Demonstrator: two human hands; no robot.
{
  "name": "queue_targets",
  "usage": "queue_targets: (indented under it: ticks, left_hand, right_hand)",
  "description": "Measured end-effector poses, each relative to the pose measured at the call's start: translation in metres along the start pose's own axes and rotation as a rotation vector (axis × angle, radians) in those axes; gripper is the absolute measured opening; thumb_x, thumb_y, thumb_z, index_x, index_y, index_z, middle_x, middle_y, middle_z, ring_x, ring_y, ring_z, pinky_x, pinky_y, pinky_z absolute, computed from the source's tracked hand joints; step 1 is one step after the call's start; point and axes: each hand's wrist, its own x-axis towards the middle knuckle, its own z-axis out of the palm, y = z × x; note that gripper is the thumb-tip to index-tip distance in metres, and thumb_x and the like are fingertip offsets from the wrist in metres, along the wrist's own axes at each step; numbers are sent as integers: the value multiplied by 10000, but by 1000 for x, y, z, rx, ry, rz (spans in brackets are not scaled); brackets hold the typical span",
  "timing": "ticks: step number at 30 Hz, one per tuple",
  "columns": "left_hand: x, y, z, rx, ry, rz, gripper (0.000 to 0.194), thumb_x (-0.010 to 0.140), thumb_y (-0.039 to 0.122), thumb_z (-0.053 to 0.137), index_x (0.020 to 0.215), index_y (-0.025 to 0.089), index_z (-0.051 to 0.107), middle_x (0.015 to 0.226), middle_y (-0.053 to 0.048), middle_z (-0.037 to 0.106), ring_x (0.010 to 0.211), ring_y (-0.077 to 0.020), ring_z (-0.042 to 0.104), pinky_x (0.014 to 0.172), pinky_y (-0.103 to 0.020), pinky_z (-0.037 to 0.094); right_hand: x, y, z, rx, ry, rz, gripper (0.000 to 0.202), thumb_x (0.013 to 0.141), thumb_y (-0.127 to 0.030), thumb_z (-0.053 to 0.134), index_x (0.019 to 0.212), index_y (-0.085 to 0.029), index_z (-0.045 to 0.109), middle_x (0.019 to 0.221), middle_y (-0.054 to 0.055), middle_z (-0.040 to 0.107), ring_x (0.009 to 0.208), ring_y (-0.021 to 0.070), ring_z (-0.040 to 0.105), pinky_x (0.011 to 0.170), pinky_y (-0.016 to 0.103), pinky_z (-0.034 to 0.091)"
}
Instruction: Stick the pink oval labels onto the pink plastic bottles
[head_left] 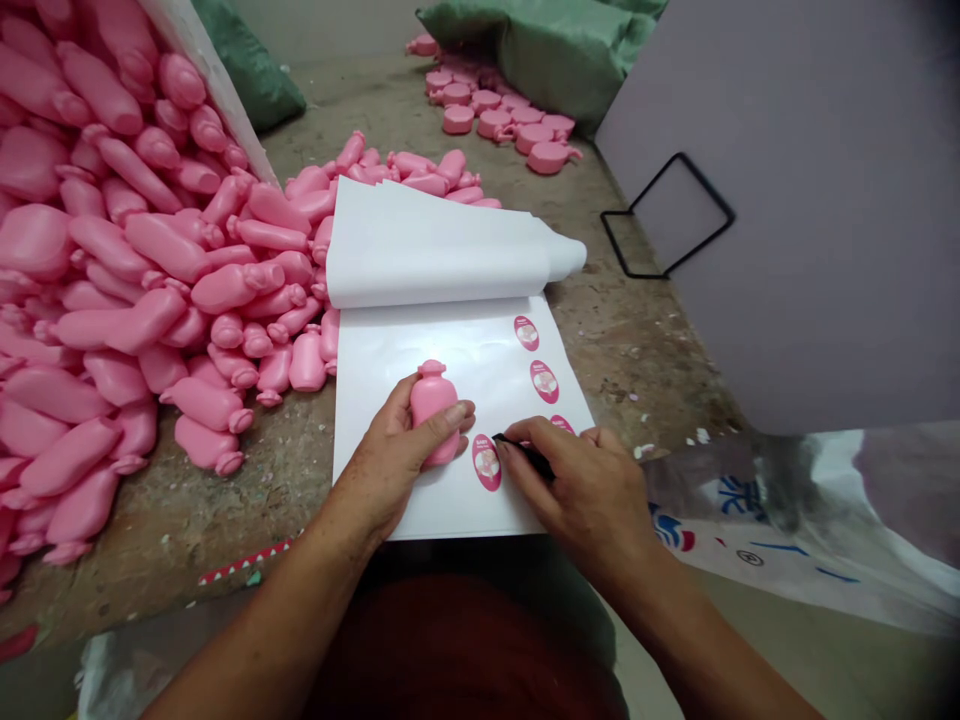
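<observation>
A small pink bottle (433, 405) is upright in my left hand (409, 440), with the thumb across its front and the fingers behind it. My right hand (581, 480) pinches a thin black tool (529, 456). The tool's tip is at the upper right edge of an oval pink label (487, 463), which is beside the bottle. Under both hands lies a white label sheet (442, 510); more oval labels (545, 381) run down its right side. The sheet's upper part is folded back in a roll of paper (450, 260).
Many pink bottles (165, 245) are heaped at the left, spilling from a white-edged container (214, 90). Round pink pieces (550, 156) lie by a green sack (562, 60) at the back. A grey panel (810, 220) and a black wire frame (669, 272) are on the right.
</observation>
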Motion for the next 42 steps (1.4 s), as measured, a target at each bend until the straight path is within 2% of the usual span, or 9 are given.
queue_targets:
  ticks: [4, 9, 12, 17, 25, 32, 39, 42]
  left_hand:
    - [0, 1, 0, -2, -7, -2, 694, 753, 334, 814, 1354, 225, 486, 1057, -84, 698, 1079, -236, 662, 987, -408, 490]
    - [0, 2, 1, -60, 16, -18, 623, 760, 297, 810, 1297, 219, 505, 1027, -85, 721, 1024, -218, 689, 970, -390, 507]
    - [0, 2, 1, -90, 29, -19, 562, 777, 272, 795, 1259, 209, 512, 1002, -84, 729, 1006, -213, 700, 959, -379, 518]
    - [-1, 1, 1, -76, 25, 0, 578, 770, 291, 804, 1263, 207, 514, 1006, -88, 730, 1035, -230, 694, 968, -398, 519]
    - [-1, 0, 1, -76, 17, -7, 550, 777, 278, 794, 1245, 208, 517, 999, -88, 733, 1010, -216, 702, 956, -380, 516]
    - [-1, 0, 0, -63, 6, -8, 578, 766, 303, 805, 1256, 206, 513, 1007, -87, 729, 1025, -222, 696, 968, -385, 506]
    - [0, -1, 1, -69, 20, 4, 551, 782, 279, 788, 1254, 204, 512, 995, -84, 731, 969, -200, 705, 952, -377, 515]
    - [0, 0, 2, -75, 29, -1, 524, 794, 256, 777, 1244, 202, 514, 987, -85, 734, 980, -202, 706, 937, -366, 522]
  right_hand:
    - [4, 1, 1, 39, -31, 17, 183, 934, -282, 577, 799, -214, 680, 668, 1, 725, 514, 170, 493, 619, 312, 327]
    - [7, 6, -2, 215, -146, 67, 165, 933, -309, 561, 856, -244, 693, 700, -11, 737, 585, 178, 590, 634, 304, 375]
    - [3, 10, -2, 161, -94, 86, 165, 933, -319, 567, 866, -232, 691, 724, -1, 746, 565, 184, 566, 623, 317, 372]
    - [-3, 12, 1, 95, -74, 17, 198, 957, -314, 544, 859, -224, 692, 735, 1, 746, 546, 165, 536, 653, 331, 349]
    - [4, 7, 2, 39, -22, -41, 228, 974, -296, 530, 829, -212, 685, 704, -12, 745, 514, 149, 466, 646, 319, 295]
    - [10, 15, 2, 81, -89, -97, 231, 960, -294, 514, 816, -218, 678, 640, -4, 714, 517, 145, 507, 652, 321, 300]
    - [13, 15, 4, 200, -151, -34, 168, 938, -308, 553, 877, -242, 695, 706, -8, 739, 556, 159, 529, 648, 306, 359]
    - [10, 16, -1, 205, -134, 12, 149, 929, -290, 564, 884, -237, 696, 695, -7, 732, 578, 175, 560, 628, 302, 375]
